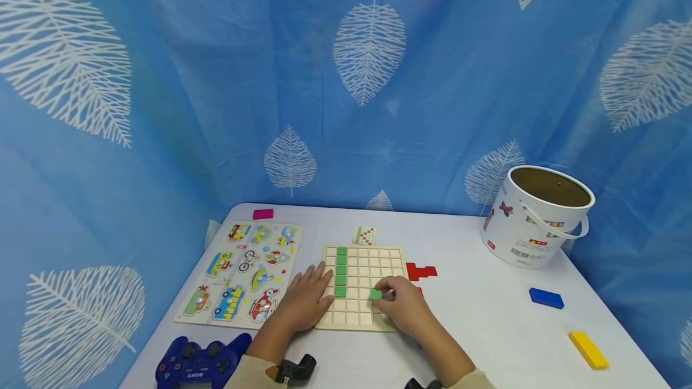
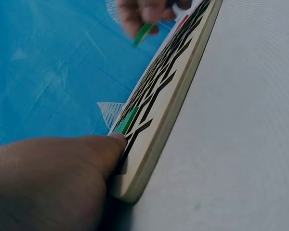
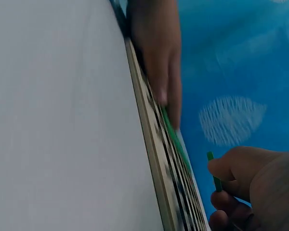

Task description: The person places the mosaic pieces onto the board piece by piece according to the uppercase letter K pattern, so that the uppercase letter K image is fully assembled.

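A wooden grid board (image 1: 359, 319) lies on the white table, with a column of several green square tiles (image 1: 340, 270) set in its second column from the left. My left hand (image 1: 306, 299) rests on the board's left edge, fingers straight, its thumb near the lowest tile of that column. In my right hand (image 1: 404, 306), thumb and fingers pinch one green tile (image 3: 215, 171) above the right part of the board. The right wrist view shows that tile held edge-on, apart from the board. A small pattern card (image 1: 365, 235) with green and red squares lies just behind the board.
Red tiles (image 1: 420, 271) lie at the board's right edge. A vehicle picture puzzle (image 1: 243, 275) and a blue game controller (image 1: 203, 361) are on the left, a pink block (image 1: 263, 214) behind. To the right are a white bucket (image 1: 519, 227), a blue block (image 1: 546, 298) and a yellow block (image 1: 588, 350).
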Tool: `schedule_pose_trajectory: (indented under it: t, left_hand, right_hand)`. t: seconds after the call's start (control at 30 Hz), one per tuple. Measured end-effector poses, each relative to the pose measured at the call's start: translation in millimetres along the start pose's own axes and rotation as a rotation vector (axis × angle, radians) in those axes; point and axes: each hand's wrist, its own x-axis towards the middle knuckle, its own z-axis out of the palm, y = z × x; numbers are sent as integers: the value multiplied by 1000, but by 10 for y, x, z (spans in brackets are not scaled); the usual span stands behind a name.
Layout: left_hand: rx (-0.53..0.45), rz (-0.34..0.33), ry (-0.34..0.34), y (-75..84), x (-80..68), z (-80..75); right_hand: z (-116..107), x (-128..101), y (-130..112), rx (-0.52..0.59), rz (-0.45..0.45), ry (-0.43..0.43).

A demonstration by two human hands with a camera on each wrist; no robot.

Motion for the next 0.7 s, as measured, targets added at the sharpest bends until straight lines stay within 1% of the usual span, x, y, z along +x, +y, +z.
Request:
schedule_pose_trajectory:
  t: [0.07,0.13,0.27,0.37,0.47,0.57,0.7]
  left_hand:
    - [-7,5,-3,0,-1,4]
    - [-16,13,0,1,1,13]
    - [-9,13,4,1,4,26]
    - [-4,12,9,-7,5,29]
    - [-4,11,11,-14,8,28]
    - [-4,5,7,-20,12,28]
    - [5,-3,5,-27,19,24]
  right_hand:
    - [165,36,-134,9,-60,-41]
    - [296,59,-231,-4,-116,-71]
    - [464,79,-331,-45,-181,-113]
    - [527,88,-348,-75,-200,-122]
    - [554,97,-351,-102,-209,-111]
    - [570,106,-355,-112,-218,-102]
    - [594,118,-371,-111,-208,-89]
